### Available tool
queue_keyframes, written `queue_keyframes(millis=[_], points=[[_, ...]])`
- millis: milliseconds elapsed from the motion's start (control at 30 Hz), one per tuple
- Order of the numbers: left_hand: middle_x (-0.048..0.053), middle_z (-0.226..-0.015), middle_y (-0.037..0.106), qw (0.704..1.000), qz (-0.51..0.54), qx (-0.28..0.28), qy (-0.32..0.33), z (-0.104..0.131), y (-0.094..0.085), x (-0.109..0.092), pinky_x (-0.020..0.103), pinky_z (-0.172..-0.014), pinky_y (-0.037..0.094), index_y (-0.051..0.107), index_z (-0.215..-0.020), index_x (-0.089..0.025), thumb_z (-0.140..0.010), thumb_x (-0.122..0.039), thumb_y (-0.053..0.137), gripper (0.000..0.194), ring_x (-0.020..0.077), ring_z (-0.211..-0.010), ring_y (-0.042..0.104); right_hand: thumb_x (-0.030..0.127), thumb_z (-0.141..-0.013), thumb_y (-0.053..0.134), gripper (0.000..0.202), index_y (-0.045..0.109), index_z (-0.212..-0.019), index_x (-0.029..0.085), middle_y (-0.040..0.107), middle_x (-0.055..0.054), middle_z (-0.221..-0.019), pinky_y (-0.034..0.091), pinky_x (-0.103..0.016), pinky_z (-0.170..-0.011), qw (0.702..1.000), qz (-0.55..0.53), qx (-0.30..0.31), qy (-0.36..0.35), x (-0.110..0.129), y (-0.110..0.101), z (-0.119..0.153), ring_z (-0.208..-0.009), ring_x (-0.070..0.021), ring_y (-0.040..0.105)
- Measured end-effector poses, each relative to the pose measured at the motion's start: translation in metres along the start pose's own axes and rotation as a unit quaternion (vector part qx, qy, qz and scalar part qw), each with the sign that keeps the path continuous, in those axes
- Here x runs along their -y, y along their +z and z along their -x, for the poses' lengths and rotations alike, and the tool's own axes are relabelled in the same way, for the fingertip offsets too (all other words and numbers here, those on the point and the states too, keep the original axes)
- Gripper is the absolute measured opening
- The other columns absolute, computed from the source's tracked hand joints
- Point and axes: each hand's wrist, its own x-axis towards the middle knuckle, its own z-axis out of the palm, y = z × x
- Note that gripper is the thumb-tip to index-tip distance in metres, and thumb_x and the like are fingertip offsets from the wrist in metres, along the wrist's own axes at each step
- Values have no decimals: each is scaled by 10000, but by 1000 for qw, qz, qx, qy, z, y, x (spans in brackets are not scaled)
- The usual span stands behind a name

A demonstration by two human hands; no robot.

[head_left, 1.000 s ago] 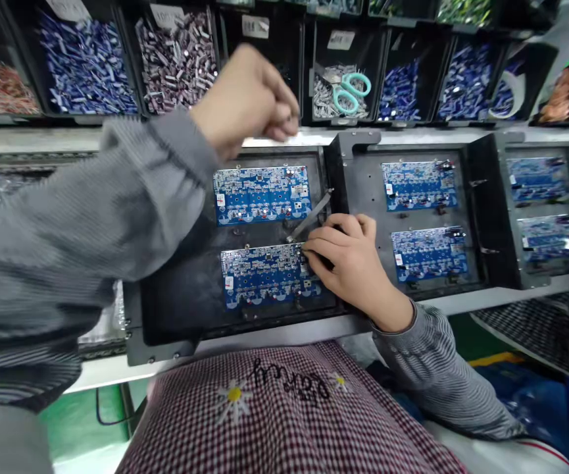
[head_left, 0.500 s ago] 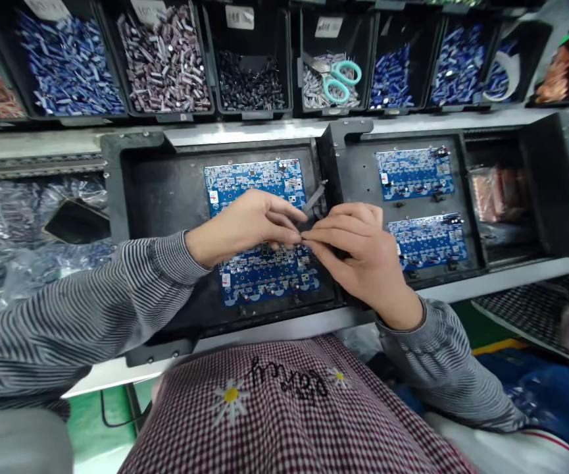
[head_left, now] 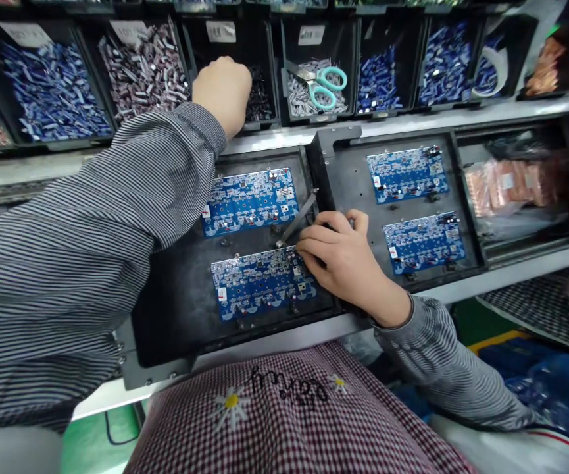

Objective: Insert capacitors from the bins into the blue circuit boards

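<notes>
My left hand (head_left: 222, 95) is over the bin of small black leaded parts (head_left: 260, 99), bent down into it so that its fingers are hidden. At the right end of the lower blue circuit board (head_left: 259, 286), in the left black tray (head_left: 175, 316), my right hand (head_left: 341, 260) has its fingers curled together. The fingertips are at the board's upper right corner; whatever they pinch is too small to make out. Just above that board lies the upper circuit board (head_left: 252, 201). A thin grey strip (head_left: 298, 218) slants between the boards beside my right fingers.
Bins of blue capacitors (head_left: 57, 92), brownish capacitors (head_left: 143, 72) and more blue ones (head_left: 380, 79) line the back. Teal-handled scissors (head_left: 323, 85) lie in a bin of grey parts. The right tray (head_left: 358, 230) carries two more boards; bagged copper-coloured parts (head_left: 508, 184) lie beyond.
My left hand has left my right fingertips and moved up and left to the black-parts bin. The right hand has lowered slightly to the lower board's corner. The view has shifted a little.
</notes>
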Motion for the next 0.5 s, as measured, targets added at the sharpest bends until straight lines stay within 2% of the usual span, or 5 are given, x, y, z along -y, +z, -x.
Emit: queue_keyframes(millis=[67, 233, 500], points=[[364, -1172, 528, 1000, -4, 1, -10, -1, -2, -1, 600, -915, 384, 602, -1099, 142, -835, -65, 576, 336, 481, -1146, 486, 193, -892, 507, 140, 639, -858, 224, 697, 24, -950, 212, -412, -865, 1000, 1, 1, -4, 0, 0, 0, -1024, -195, 493], [317, -1223, 520, 1000, 3, -20, -7, -3, -6, 3, 577, -938, 389, 643, -1096, 81, -840, -107, 596, 321, 467, -1154, 491, 175, -892, 507, 144, 641, -874, 223, 698, 20, -961, 215, -419, -879, 1000, 3, -3, -11, -1, 0, 0, -1043, -196, 494], [179, -1072, 637, 997, 62, -42, -6, -9, -6, 10, 474, -965, 398, 721, -999, -10, -804, -50, 558, 257, 334, -1084, 559, 146, -875, 546, 152, 666, -904, 234, 702, 29, -973, 207, -432, -891, 1000, -7, 1, -18, -3, 3, 1, -1059, -196, 498]])
